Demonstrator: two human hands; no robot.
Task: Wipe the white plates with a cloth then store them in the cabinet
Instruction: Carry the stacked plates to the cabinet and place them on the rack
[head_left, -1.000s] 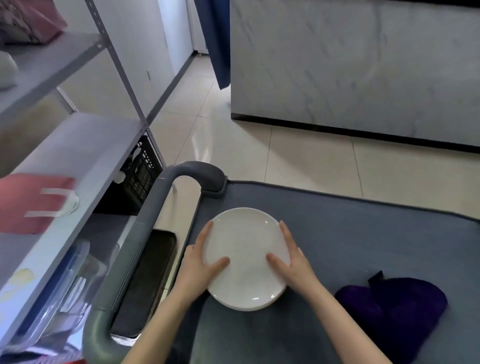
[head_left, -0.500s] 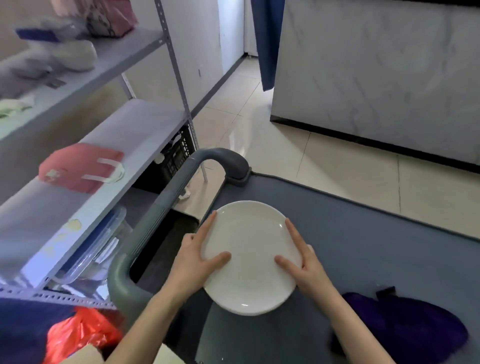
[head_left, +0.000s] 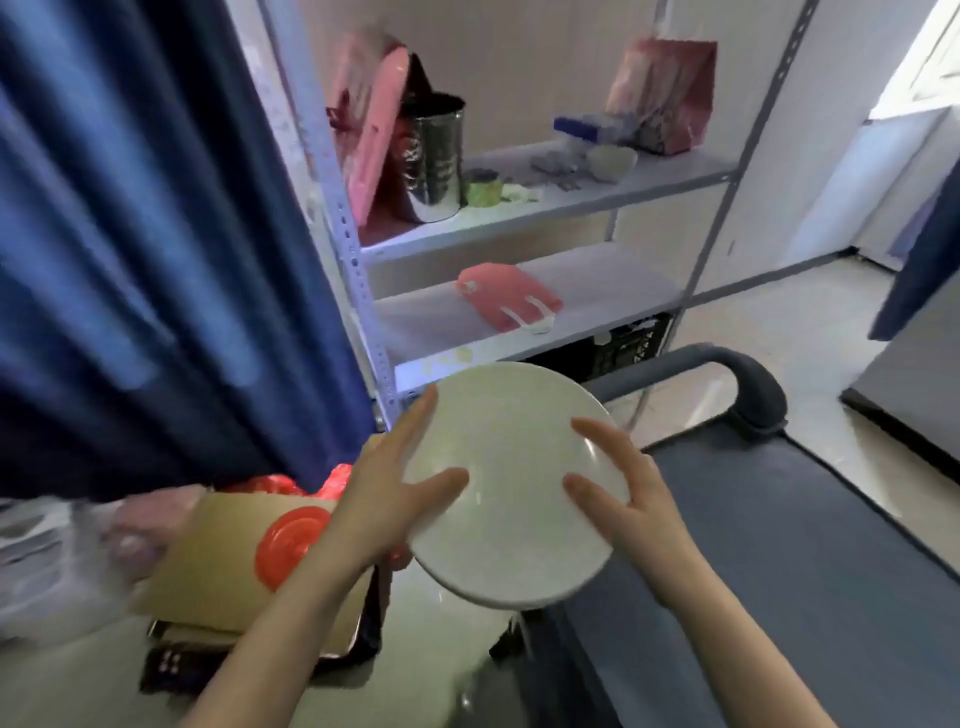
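A round white plate (head_left: 511, 483) is held up in the air in front of me, tilted a little to the left. My left hand (head_left: 387, 499) grips its left rim, thumb on the top face. My right hand (head_left: 631, 499) grips the right rim in the same way. The plate hangs just off the left edge of the grey padded cart (head_left: 810, 545), in front of the metal shelf unit (head_left: 524, 306). No cloth shows in this view.
The shelf unit holds a pink pouch (head_left: 506, 296) on its middle level and a metal can (head_left: 434, 158) with bags above. A blue curtain (head_left: 145, 234) hangs at left. A cardboard box with a red lid (head_left: 291, 545) lies on the floor below it.
Both hands have lifted the plate off the cart and carried it left toward the shelves. My view has swung left, bringing the curtain and floor box in and the purple cloth out.
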